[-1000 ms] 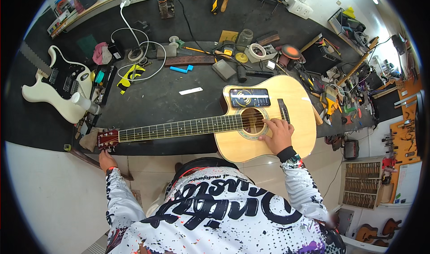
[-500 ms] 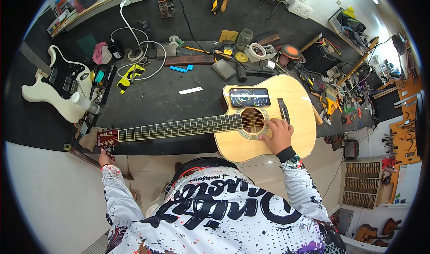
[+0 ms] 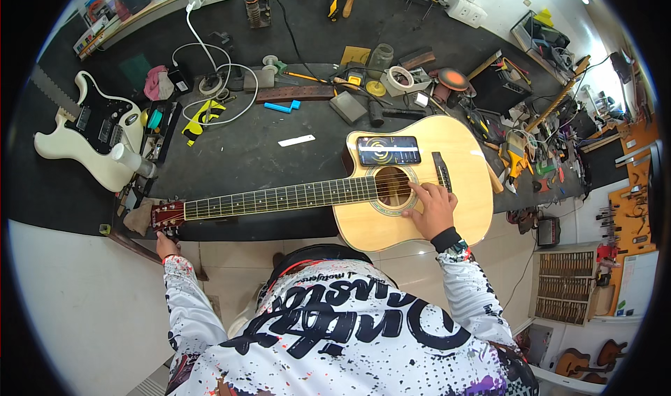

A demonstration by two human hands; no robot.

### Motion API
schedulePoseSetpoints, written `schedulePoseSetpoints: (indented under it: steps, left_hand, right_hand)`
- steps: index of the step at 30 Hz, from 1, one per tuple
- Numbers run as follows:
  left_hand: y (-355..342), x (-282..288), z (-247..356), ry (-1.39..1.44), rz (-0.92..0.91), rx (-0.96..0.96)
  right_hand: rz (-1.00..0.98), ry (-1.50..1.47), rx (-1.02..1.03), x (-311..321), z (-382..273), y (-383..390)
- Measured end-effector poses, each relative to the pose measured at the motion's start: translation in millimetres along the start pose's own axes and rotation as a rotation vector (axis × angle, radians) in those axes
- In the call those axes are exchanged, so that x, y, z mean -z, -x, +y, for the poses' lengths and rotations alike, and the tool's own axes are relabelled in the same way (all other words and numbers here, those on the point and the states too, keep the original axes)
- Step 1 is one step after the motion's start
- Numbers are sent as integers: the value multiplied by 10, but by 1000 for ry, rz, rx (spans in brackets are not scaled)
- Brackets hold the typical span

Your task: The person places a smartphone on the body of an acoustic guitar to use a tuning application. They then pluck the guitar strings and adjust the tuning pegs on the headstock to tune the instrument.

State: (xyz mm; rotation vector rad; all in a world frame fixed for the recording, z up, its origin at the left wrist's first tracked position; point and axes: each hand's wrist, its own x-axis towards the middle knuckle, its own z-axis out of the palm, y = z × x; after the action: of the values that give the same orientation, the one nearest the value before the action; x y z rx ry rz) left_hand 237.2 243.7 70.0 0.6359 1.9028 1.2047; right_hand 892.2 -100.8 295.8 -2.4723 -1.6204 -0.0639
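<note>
An acoustic guitar with a pale natural top lies face up on the dark workbench, its neck pointing left. My left hand is at the near side of the red-brown headstock, fingers closed on a tuning peg, which they partly hide. Over the soundhole edge, my right hand touches the strings with a forefinger; its thumb rests apart on the top, and it holds nothing. A phone with a lit screen showing a round yellow graphic lies on the guitar's upper bout.
A white electric guitar lies at the left beside a white bottle. Behind the neck are a white strip, a blue string winder and a grey block. Cluttered tools, including a yellow glue gun, crowd the right end.
The phone's screen has changed to a yellow ring graphic. My left hand has shifted very slightly at the tuning peg; my right hand stays nearly in place over the strings.
</note>
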Motion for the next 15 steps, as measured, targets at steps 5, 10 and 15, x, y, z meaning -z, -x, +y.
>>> schedulePoseSetpoints:
  steps: [5, 10, 15]
  left_hand:
    - [-66, -6, -15, 29, -5, 72]
    - [-138, 93, 8, 145, -67, 173]
    - [38, 24, 96, 494, -245, 276]
  right_hand:
    - [36, 4, 22, -7, 7, 9]
    - [-17, -31, -7, 26, -7, -21]
    - [9, -25, -13, -7, 20, 21]
